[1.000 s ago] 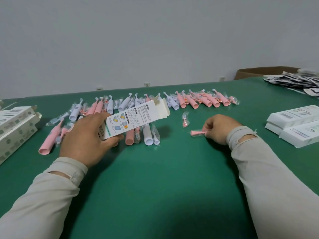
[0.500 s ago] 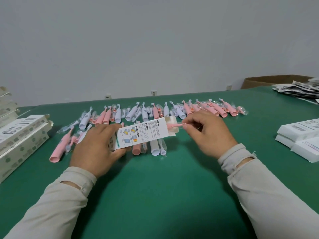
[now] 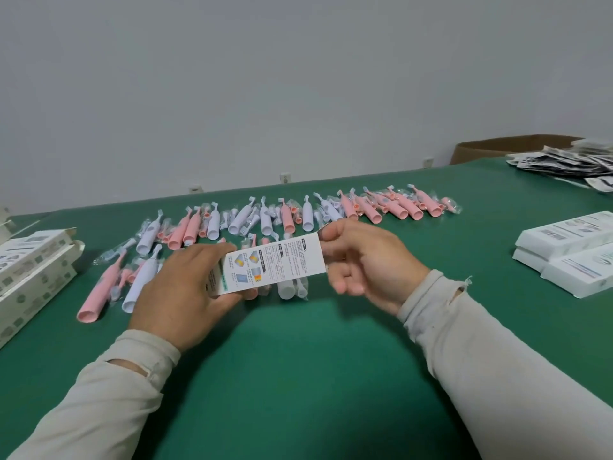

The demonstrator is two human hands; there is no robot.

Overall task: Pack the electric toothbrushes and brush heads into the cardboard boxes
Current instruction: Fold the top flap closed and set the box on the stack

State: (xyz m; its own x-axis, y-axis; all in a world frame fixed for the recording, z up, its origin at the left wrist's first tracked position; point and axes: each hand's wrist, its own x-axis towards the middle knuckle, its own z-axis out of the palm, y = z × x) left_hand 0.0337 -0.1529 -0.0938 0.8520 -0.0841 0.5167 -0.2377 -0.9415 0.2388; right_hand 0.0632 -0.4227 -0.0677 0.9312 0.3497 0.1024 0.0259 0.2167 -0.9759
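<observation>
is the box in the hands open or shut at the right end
Shut, as far as it shows: the box has no flap sticking out, and the right hand pinches that end. The left hand grips the other.

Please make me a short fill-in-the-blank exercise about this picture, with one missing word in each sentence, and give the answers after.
1. Both hands hold one printed ____ above the table.
2. The left hand grips its left end, and the right hand pinches its ____ end.
3. The toothbrushes lying in a row behind the hands are pink or ____.
4. The table's cover is ____ in colour.

Answers: box; right; white; green
</observation>
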